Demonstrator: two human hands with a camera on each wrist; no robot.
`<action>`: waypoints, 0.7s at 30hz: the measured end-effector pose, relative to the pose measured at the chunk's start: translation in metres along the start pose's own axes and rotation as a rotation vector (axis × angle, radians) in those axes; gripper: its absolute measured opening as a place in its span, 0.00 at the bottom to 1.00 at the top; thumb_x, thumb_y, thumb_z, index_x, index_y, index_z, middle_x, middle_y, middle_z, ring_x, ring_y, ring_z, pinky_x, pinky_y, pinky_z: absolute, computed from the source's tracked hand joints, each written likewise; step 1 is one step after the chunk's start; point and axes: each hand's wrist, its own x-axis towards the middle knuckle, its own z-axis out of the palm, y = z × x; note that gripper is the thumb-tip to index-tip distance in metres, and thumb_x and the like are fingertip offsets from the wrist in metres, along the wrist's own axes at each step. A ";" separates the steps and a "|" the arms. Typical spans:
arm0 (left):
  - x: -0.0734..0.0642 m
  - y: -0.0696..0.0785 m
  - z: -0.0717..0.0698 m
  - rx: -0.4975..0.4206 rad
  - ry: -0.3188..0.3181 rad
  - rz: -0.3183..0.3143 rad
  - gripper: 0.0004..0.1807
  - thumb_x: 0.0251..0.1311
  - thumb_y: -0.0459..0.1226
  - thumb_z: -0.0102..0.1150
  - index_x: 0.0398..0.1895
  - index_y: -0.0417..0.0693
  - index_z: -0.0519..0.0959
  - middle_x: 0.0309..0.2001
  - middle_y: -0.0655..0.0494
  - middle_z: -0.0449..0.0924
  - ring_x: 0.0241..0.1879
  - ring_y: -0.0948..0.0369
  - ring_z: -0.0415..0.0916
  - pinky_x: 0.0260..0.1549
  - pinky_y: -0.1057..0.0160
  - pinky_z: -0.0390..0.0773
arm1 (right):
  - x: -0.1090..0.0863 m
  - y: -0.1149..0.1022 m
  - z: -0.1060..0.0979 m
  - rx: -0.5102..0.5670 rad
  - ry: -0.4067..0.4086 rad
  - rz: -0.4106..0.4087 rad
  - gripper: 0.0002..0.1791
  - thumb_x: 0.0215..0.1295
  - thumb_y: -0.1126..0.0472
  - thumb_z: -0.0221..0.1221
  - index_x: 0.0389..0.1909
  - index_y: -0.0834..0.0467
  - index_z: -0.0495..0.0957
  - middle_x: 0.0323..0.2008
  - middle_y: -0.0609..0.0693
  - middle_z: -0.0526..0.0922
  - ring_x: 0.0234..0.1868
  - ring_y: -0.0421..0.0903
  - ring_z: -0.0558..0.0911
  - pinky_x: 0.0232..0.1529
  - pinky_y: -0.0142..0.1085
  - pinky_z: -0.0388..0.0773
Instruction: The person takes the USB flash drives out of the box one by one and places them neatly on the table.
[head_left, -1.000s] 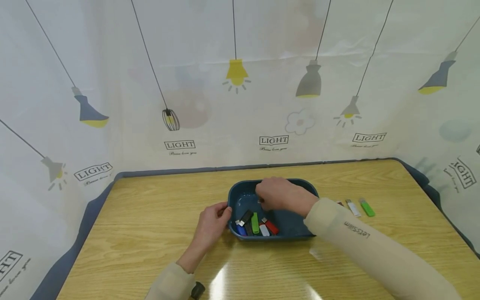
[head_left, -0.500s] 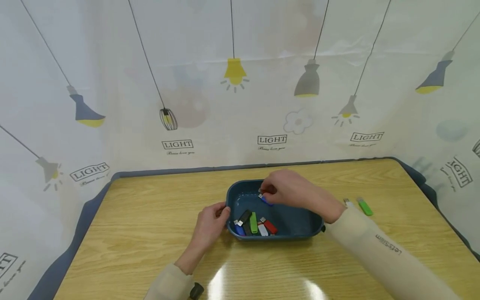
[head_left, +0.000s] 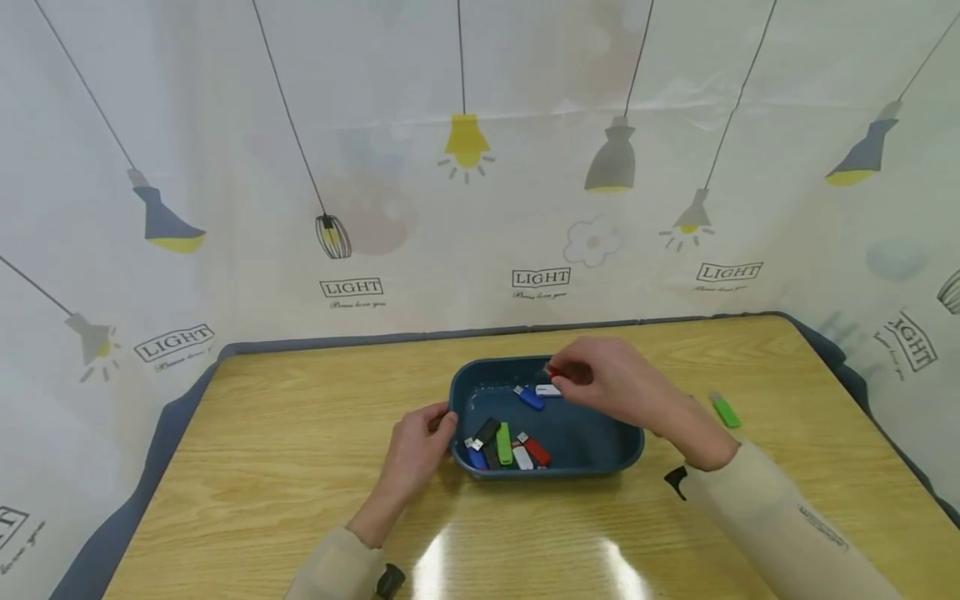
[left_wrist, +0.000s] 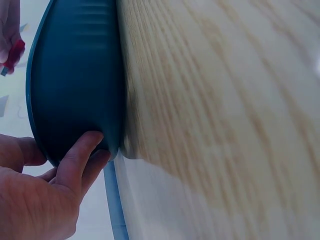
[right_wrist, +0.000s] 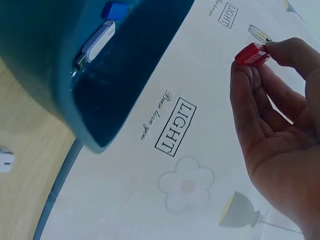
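A dark blue plastic bin (head_left: 592, 450) stands on the table. My left hand (head_left: 420, 446) pinches its left rim, thumb on one side of the wall and fingers on the other. My right hand (head_left: 611, 383) is over the bin's far side, with a red USB flash drive (right_wrist: 251, 54) between thumb and fingertips. Below it on the bin floor lie a blue flash drive (head_left: 530, 398) and a white one (head_left: 547, 390), side by side. Grouped at the near left inside are a black drive (head_left: 487, 431), a green one (head_left: 504, 444), a red one (head_left: 537, 451) and several more.
On the table right of the bin lies a green flash drive (head_left: 726, 411). A white drive (right_wrist: 6, 161) also lies on the table, mostly hidden by the right wrist in the head view. A printed curtain (head_left: 442, 250) hangs behind the far table edge.
My right hand has moved right and lifted away from the bin floor, uncovering the blue and white drives. The red drive now shows in its fingertips. My left hand stays at the rim.
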 end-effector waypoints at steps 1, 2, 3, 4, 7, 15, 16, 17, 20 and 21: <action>0.000 0.000 0.000 0.003 0.000 -0.002 0.19 0.75 0.35 0.54 0.60 0.29 0.79 0.48 0.39 0.86 0.37 0.56 0.85 0.34 0.58 0.89 | -0.003 0.001 -0.001 0.003 0.013 0.006 0.08 0.68 0.63 0.66 0.45 0.59 0.87 0.37 0.44 0.86 0.34 0.37 0.80 0.36 0.34 0.82; 0.000 0.001 0.000 0.005 0.002 -0.006 0.19 0.75 0.35 0.54 0.61 0.30 0.79 0.48 0.39 0.86 0.37 0.57 0.85 0.34 0.57 0.89 | -0.006 0.001 -0.002 0.007 0.024 0.012 0.08 0.68 0.63 0.66 0.46 0.59 0.87 0.37 0.44 0.86 0.34 0.37 0.80 0.36 0.34 0.82; 0.000 0.001 0.000 0.010 0.001 -0.008 0.19 0.76 0.35 0.54 0.61 0.30 0.79 0.48 0.39 0.86 0.37 0.57 0.85 0.34 0.57 0.89 | -0.009 0.002 -0.003 0.011 0.038 0.019 0.08 0.68 0.63 0.66 0.46 0.58 0.87 0.37 0.44 0.86 0.35 0.37 0.80 0.36 0.34 0.82; 0.001 0.001 0.000 0.013 0.002 -0.013 0.19 0.76 0.36 0.54 0.61 0.30 0.79 0.48 0.40 0.86 0.37 0.58 0.84 0.35 0.57 0.89 | -0.012 0.003 -0.004 0.013 0.051 0.026 0.08 0.68 0.63 0.66 0.46 0.58 0.87 0.37 0.44 0.86 0.35 0.37 0.81 0.36 0.34 0.83; 0.001 0.002 0.000 0.019 0.000 -0.012 0.19 0.76 0.36 0.54 0.61 0.30 0.79 0.48 0.40 0.86 0.37 0.58 0.84 0.35 0.57 0.89 | -0.022 0.007 -0.009 0.005 0.094 0.042 0.09 0.67 0.63 0.67 0.46 0.59 0.87 0.37 0.44 0.86 0.35 0.38 0.81 0.35 0.36 0.83; 0.001 0.001 0.001 0.007 0.001 -0.004 0.19 0.76 0.35 0.54 0.61 0.29 0.79 0.49 0.39 0.86 0.40 0.54 0.86 0.35 0.57 0.89 | -0.047 0.020 -0.023 0.018 0.188 0.134 0.10 0.68 0.64 0.67 0.48 0.61 0.86 0.39 0.47 0.88 0.37 0.42 0.84 0.41 0.44 0.87; 0.001 0.001 0.001 0.005 0.002 -0.007 0.19 0.76 0.35 0.54 0.61 0.30 0.79 0.49 0.39 0.86 0.40 0.54 0.86 0.35 0.57 0.89 | -0.050 0.021 -0.025 0.023 0.196 0.145 0.10 0.68 0.64 0.66 0.48 0.61 0.86 0.40 0.48 0.88 0.38 0.43 0.84 0.41 0.45 0.87; 0.000 0.001 0.001 0.003 0.002 -0.009 0.19 0.76 0.35 0.54 0.61 0.30 0.79 0.49 0.39 0.86 0.40 0.54 0.86 0.35 0.57 0.89 | -0.053 0.023 -0.027 0.026 0.205 0.155 0.10 0.69 0.64 0.66 0.49 0.61 0.86 0.40 0.48 0.88 0.38 0.43 0.84 0.42 0.45 0.87; 0.000 0.001 0.001 0.004 0.005 -0.015 0.19 0.76 0.35 0.54 0.61 0.30 0.79 0.49 0.39 0.86 0.40 0.55 0.86 0.36 0.57 0.89 | -0.064 0.032 -0.032 0.034 0.234 0.177 0.11 0.70 0.62 0.66 0.49 0.61 0.86 0.41 0.48 0.88 0.39 0.45 0.85 0.41 0.38 0.86; 0.000 0.001 0.000 0.005 0.005 -0.014 0.19 0.76 0.35 0.53 0.61 0.30 0.79 0.49 0.39 0.86 0.39 0.55 0.85 0.36 0.56 0.89 | -0.068 0.035 -0.033 0.038 0.242 0.186 0.11 0.70 0.61 0.66 0.49 0.61 0.86 0.41 0.48 0.88 0.39 0.45 0.85 0.41 0.36 0.85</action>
